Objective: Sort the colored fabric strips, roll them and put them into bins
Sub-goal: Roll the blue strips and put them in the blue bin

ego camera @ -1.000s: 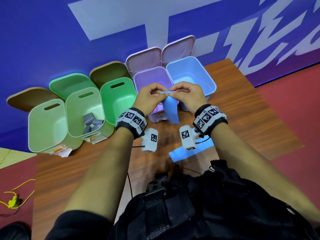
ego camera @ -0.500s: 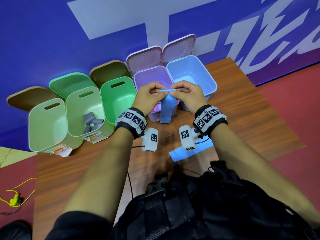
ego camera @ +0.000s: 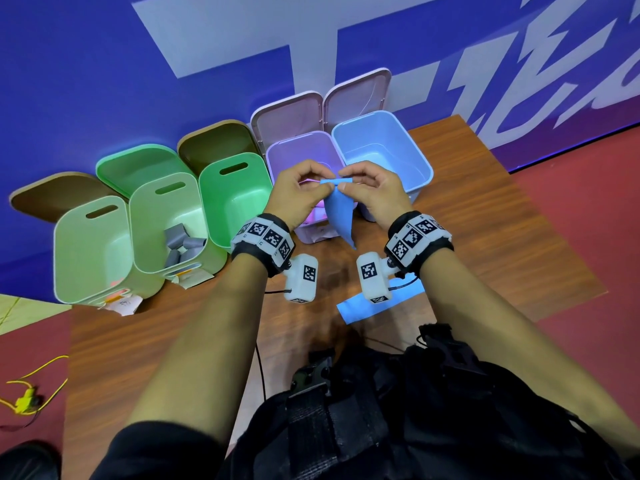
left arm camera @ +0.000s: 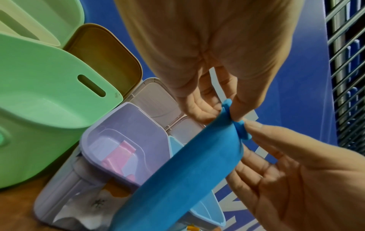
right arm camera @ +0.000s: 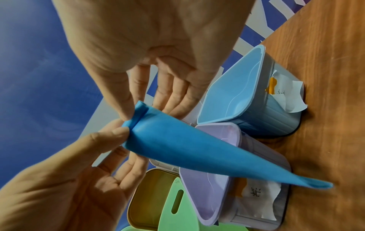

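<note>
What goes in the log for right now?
both hands pinch blue strip top | roll just begun | tail hangs | second blue strip on table

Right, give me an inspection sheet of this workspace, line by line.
Surface: wooden table, bare wood showing at right.
Job's things: blue strip hanging, top edge just starting to roll; second blue strip flat on table; grey rolls in a green bin; pink pieces in the purple bin; blue bin.
Clutter: paper labels on bins.
Grippers: left hand and right hand pinch the strip's top edge.
Cables: yellow cable on floor.
Surroundings: blue wall, red floor.
</note>
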`<state>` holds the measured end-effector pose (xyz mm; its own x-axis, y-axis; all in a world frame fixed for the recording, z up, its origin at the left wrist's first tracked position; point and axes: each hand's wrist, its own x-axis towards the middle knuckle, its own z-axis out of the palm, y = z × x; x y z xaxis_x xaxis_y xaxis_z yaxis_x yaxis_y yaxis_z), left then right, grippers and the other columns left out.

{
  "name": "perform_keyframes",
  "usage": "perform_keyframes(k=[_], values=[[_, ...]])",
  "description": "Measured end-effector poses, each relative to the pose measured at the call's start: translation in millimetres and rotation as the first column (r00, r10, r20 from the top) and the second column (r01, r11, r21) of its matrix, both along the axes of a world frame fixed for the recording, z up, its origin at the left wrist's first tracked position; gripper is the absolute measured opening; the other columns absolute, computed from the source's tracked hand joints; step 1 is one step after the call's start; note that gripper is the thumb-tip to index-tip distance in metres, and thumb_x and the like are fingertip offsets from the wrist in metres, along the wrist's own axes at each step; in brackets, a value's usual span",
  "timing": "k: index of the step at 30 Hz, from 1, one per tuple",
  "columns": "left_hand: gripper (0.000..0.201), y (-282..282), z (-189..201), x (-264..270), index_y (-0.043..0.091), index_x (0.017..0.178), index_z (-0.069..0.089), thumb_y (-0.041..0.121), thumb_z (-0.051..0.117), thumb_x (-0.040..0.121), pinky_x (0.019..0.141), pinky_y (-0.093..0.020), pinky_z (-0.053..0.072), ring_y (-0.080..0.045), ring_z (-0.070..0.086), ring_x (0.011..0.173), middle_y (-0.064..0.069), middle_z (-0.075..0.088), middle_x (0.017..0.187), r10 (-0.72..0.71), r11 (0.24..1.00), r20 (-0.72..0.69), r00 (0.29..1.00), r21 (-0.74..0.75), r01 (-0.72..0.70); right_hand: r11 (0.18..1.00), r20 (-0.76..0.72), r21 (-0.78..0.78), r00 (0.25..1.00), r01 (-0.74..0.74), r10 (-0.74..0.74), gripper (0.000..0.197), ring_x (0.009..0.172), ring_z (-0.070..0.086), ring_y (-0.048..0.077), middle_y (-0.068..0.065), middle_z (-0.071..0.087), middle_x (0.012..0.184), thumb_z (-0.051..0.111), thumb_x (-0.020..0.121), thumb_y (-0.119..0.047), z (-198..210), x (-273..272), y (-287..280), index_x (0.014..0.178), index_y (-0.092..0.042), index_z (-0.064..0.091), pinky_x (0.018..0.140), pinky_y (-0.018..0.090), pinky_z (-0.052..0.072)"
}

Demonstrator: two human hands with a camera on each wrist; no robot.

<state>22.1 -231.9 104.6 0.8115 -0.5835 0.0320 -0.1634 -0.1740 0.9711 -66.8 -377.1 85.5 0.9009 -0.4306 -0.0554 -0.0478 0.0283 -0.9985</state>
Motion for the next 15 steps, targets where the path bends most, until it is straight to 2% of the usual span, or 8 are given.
perform_keyframes(k=[2, 5, 7, 9, 11, 15], values=[[0.012, 0.6, 0.3, -0.1, 0.004, 0.092, 0.067, -0.005, 0.068, 0.083, 0.074, -0.019, 0.053, -0.010, 0.063, 0.079, -0.002, 0.067, 0.091, -0.007, 1.000, 0.001, 1.000, 0.002, 0.007, 1.000, -0.003, 0.004, 1.000, -0.011, 0.011, 0.015, 0.083, 0.064, 0.014, 0.006, 0.071, 0.092, 0.069, 0.088, -0.004, -2.4, 0.6, -0.3, 0.094, -0.017, 0.069, 0.077, 0.024, 0.050], [0.016, 0.8, -2.7, -0.2, 0.010, 0.090, 0.066, -0.004, 0.068, 0.083, 0.076, -0.022, 0.053, -0.010, 0.061, 0.079, -0.001, 0.066, 0.090, -0.007, 1.000, -0.029, 1.000, 0.000, 0.007, 1.000, -0.002, -0.012, 1.000, 0.004, -0.004, 0.015, 0.077, 0.064, 0.008, 0.004, 0.070, 0.086, 0.067, 0.089, 0.001, -1.4, 0.8, -1.0, 0.092, -0.014, 0.068, 0.073, 0.019, 0.050], [0.012, 1.6, -5.9, -0.8, 0.014, 0.087, 0.067, 0.003, 0.067, 0.082, 0.082, -0.031, 0.057, -0.014, 0.062, 0.081, 0.000, 0.066, 0.085, 0.005, 1.000, -0.060, 0.998, -0.002, -0.006, 1.000, 0.008, -0.018, 1.000, 0.013, -0.013, 0.016, 0.075, 0.064, 0.005, -0.002, 0.069, 0.083, 0.067, 0.088, 0.004, -0.9, 1.1, -1.4, 0.091, -0.012, 0.068, 0.072, 0.016, 0.049], [0.012, 2.6, -7.3, -1.9, 0.015, 0.086, 0.067, 0.003, 0.065, 0.084, 0.087, -0.039, 0.057, -0.019, 0.062, 0.082, -0.004, 0.065, 0.083, 0.002, 1.000, -0.076, 0.997, -0.005, -0.002, 1.000, 0.010, -0.001, 1.000, 0.010, -0.010, 0.019, 0.073, 0.064, 0.005, -0.004, 0.069, 0.079, 0.067, 0.086, 0.005, -2.6, 1.5, -1.2, 0.090, -0.014, 0.068, 0.071, 0.018, 0.049], [0.015, 2.8, -6.3, -3.1, 0.011, 0.089, 0.066, -0.004, 0.065, 0.086, 0.085, -0.037, 0.056, -0.017, 0.062, 0.078, -0.007, 0.063, 0.080, 0.002, 1.000, -0.079, 0.997, -0.010, -0.003, 1.000, 0.005, 0.010, 1.000, -0.001, 0.001, 0.021, 0.073, 0.063, 0.007, -0.003, 0.069, 0.080, 0.068, 0.084, 0.003, -5.0, 1.8, -0.9, 0.089, -0.017, 0.069, 0.071, 0.021, 0.049], [0.018, 2.5, -0.5, -4.2, 0.003, 0.093, 0.063, -0.012, 0.064, 0.084, 0.076, -0.020, 0.054, -0.007, 0.059, 0.072, -0.001, 0.064, 0.084, 0.004, 1.000, -0.035, 0.999, -0.028, -0.005, 0.999, 0.010, 0.042, 1.000, -0.001, 0.001, 0.018, 0.079, 0.064, 0.009, 0.002, 0.071, 0.089, 0.071, 0.083, -0.005, -9.2, 2.8, -1.1, 0.092, -0.021, 0.069, 0.073, 0.021, 0.050]])
